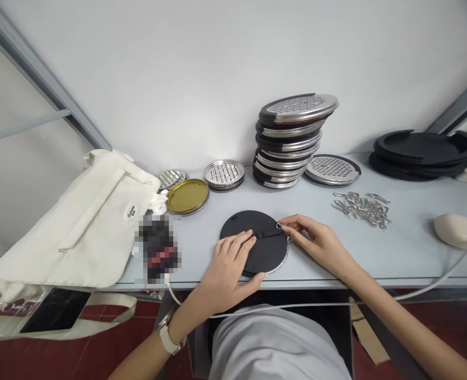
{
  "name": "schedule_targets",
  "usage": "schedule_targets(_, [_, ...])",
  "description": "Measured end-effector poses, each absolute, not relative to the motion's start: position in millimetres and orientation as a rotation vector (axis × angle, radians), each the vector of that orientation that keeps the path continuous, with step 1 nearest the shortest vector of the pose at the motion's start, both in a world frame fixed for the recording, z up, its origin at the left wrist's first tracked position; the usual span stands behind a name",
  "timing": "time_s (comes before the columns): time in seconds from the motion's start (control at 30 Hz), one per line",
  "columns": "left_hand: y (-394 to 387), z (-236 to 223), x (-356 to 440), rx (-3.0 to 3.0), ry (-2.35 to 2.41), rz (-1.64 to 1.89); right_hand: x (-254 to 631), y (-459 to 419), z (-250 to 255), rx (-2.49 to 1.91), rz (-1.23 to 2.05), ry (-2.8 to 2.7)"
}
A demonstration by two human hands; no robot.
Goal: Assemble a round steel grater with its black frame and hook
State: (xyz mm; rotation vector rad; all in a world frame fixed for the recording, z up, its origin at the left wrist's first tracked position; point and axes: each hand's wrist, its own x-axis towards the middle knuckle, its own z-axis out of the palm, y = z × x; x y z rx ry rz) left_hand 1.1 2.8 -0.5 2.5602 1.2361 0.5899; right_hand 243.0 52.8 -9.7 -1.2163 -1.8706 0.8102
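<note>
steadying the black disc [265,257] on the desk [316,272] near its front edge with the left hand [230,264], thumb and fingers apart; pinching a metal clip [279,226] at the rim in the right hand's [316,238] grip. best to press evenly and avoid tugging the black strap [269,233].

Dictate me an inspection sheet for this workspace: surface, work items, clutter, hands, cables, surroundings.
Surface: grey tabletop, largely occupied along the wall side.
Work items: black disc near the front edge; uneven grater stack behind; loose pile of metal clips.
Clutter: cream bag at left; beige rounded object at right.
Hands: left hand spread on the disc; right hand pinching a small metal fitting at its edge.
Cables: white cable across the person's front.
Surroundings: white wall, red floor.
</note>
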Motion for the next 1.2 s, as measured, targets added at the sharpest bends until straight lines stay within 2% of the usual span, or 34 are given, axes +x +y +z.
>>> schedule_targets(0.43, [2.5,0.2,0.9,2.567,1.227,0.589,242.8,51.5,-9.0,-1.239,0.771,-1.940])
schedule_targets(0.9, [3.0,0.1,0.6,2.570,1.229,0.564,246.8,53.3,-13.6,-1.185,0.952,-1.933])
schedule_targets(1.2, [2.7,-0.6,0.3,2.574,1.223,0.585,246.3,52.8,-12.2,-1.189,0.883,-1.962])
